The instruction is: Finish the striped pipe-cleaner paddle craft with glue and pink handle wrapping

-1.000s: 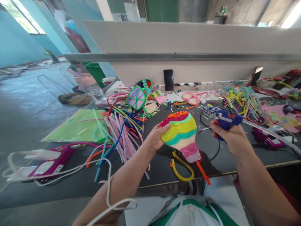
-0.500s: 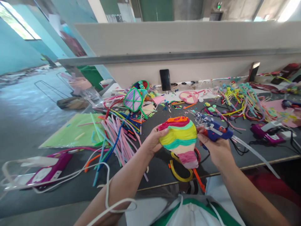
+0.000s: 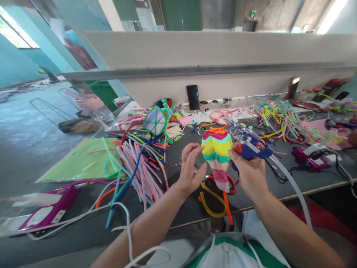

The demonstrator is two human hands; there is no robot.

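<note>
In the head view, the left forearm rises from the lower left to the centre, where the left hand (image 3: 191, 169) stands palm inward, its fingers curled and apart; whether a fingertip touches the striped craft piece (image 3: 216, 155) beside it, I cannot tell. The right forearm comes up from the lower right; the right hand (image 3: 249, 172) has its fingers clamped on the blue glue gun (image 3: 252, 148) and pinches the craft piece's right edge. The glue gun's pale label is too small to read, as are those on the purple power strip (image 3: 51, 208) at lower left. The craft piece, right of centre above the desk (image 3: 178, 216), has its long axis nearly upright: wide end up, orange stem (image 3: 228, 208) down, leaning slightly rightward.
</note>
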